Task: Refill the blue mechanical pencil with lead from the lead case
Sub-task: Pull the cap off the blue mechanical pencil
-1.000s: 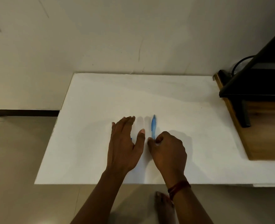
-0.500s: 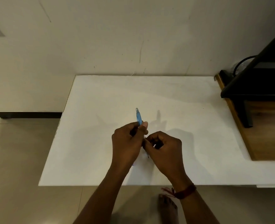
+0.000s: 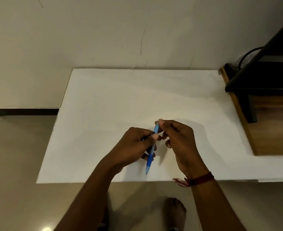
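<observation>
The blue mechanical pencil [image 3: 151,150] is held above the white table [image 3: 104,100], tilted with its tip pointing down toward me. My left hand [image 3: 134,147] grips the pencil's barrel at the middle, and something dark shows between its fingers. My right hand [image 3: 179,139] pinches the pencil's upper end between thumb and forefinger. I cannot pick out the lead case; it may be hidden inside my left hand.
A wooden desk [image 3: 274,127] with a black stand [image 3: 260,77] and a cable sits at the right, against the table's edge. A wall runs behind the table. The floor and a bare foot [image 3: 175,212] lie below the near edge.
The pencil lay on the table a second ago. Both hands have lifted it and turned it tip-down; the right hand has moved up to its top end.
</observation>
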